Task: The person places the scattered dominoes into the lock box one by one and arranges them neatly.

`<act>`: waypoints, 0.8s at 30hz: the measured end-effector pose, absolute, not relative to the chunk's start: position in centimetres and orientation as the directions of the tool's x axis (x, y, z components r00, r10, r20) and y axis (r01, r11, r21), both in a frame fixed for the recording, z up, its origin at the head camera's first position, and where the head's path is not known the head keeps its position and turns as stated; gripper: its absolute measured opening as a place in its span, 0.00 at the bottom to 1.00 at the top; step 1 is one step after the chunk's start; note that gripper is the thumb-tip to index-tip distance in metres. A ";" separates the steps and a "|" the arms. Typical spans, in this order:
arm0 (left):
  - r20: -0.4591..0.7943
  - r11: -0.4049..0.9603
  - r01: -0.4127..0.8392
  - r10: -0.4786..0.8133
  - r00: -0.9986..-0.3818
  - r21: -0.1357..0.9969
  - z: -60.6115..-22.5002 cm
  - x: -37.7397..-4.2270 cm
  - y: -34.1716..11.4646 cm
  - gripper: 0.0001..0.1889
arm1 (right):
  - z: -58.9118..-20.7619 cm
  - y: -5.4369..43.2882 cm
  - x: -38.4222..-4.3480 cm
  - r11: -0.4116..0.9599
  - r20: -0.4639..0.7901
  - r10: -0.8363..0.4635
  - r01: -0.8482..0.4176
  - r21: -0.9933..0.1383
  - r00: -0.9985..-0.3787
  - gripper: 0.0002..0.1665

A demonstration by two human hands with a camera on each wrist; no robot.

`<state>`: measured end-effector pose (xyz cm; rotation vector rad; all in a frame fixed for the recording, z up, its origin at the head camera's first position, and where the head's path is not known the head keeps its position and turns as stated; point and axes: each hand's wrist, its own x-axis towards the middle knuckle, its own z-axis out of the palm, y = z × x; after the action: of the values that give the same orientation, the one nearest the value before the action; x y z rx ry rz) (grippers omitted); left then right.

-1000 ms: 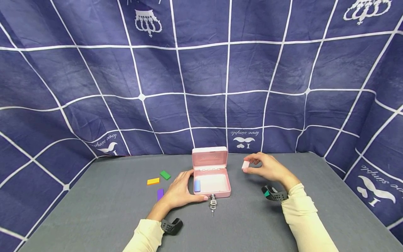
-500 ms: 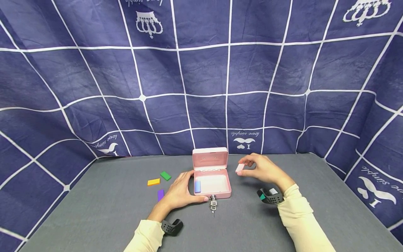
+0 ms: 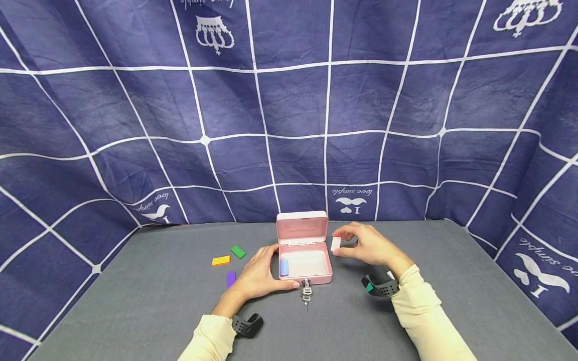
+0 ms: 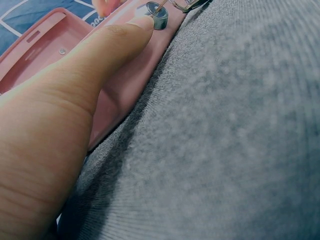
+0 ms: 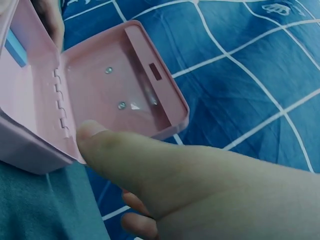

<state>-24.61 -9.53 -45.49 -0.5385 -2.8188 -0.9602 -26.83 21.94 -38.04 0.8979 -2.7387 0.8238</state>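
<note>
A pink metal cash box (image 3: 319, 280) stands with its lid (image 3: 301, 231) raised. Inside, along the left wall, lies a light-blue block (image 3: 283, 267). My left hand (image 3: 254, 277) grips the box's left side, thumb along the front and fingers toward the rear corner; the left wrist view shows the thumb beside the lock (image 4: 160, 21). Keys (image 3: 306, 297) hang from that lock. My right hand (image 3: 367, 244) pinches a small whitish block (image 3: 335, 243) between thumb and fingers, just right of the box and near its rim. In the right wrist view the thumb hides this block.
Left of the box, a green block (image 3: 238, 251), an orange block (image 3: 221, 260) and a purple block (image 3: 231, 279) lie on the grey tabletop (image 3: 149, 296). Behind the table hangs a blue curtain (image 3: 293, 110) with white lines.
My right hand has moved left with the whitish block, from well right of the box to close beside it. The left hand keeps its grip on the box.
</note>
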 end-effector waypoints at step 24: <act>0.232 0.730 0.382 0.303 -0.924 0.567 -45.6 -24.7 -9.6 0.58 | -39.5 18.5 -26.6 0.660 0.300 -0.563 -0.638 -0.397 -0.770 0.22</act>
<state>-24.70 -9.63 -45.62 -0.5578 -2.8062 -0.9606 -26.60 18.51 -39.45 0.9920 -2.7224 0.7376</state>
